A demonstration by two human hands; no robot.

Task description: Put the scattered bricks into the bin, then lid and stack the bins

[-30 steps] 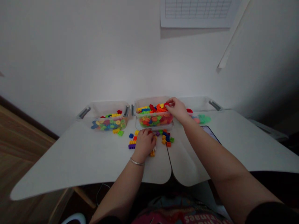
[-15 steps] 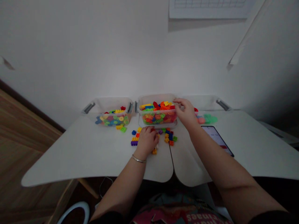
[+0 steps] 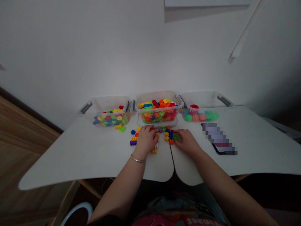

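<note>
Toy building bricks lie in a loose group on the white table. My left hand point(image 3: 147, 139) rests over the middle of them, its fingers curled down on some bricks it mostly hides. Yellow-orange bricks point(image 3: 154, 151) and a purple brick point(image 3: 133, 143) show around it. My right hand point(image 3: 188, 141) lies low on the table, thumb and fingers closed about a green brick point(image 3: 175, 136). That brick sits against a cluster of blue bricks point(image 3: 169, 135) and orange ones. Just behind the hands stands a clear bin point(image 3: 160, 109) heaped with bricks.
To the left, another clear bin point(image 3: 110, 115) holds colourful pieces, with a loose lime brick point(image 3: 122, 129) before it. On the right, a third bin point(image 3: 202, 110) contains green and orange balls and a red-rimmed cup. A phone point(image 3: 218, 138) lies nearby. A seam point(image 3: 172, 158) splits the tabletop.
My right hand has come down from the rim of the middle bin to the bricks in front of it. My left hand stays over the bricks. The view has tilted slightly.
</note>
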